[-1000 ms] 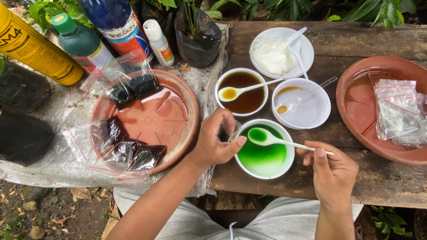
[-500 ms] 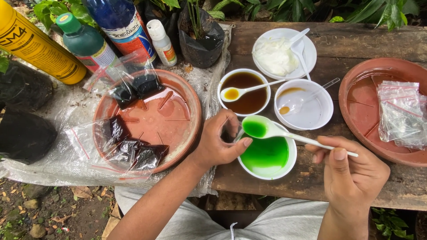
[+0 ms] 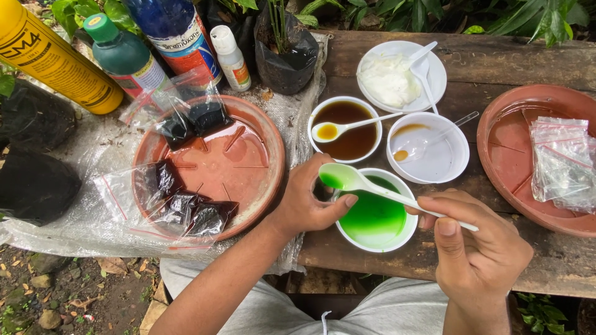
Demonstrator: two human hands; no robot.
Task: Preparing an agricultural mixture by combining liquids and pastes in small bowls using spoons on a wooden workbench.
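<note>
Outdoors, wet wooden bench (image 3: 515,68), perhaps garden.

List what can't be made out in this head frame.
- What the left hand pinches, if anything: head view, its own fingers and the spoon cover it.
- Green bowl near rim: partly behind both hands.
- Right dish: cut off by the right edge.
- Dark bags: contents unreadable through crumpled plastic.
- Bottles: tops cut off by the top edge.
</note>
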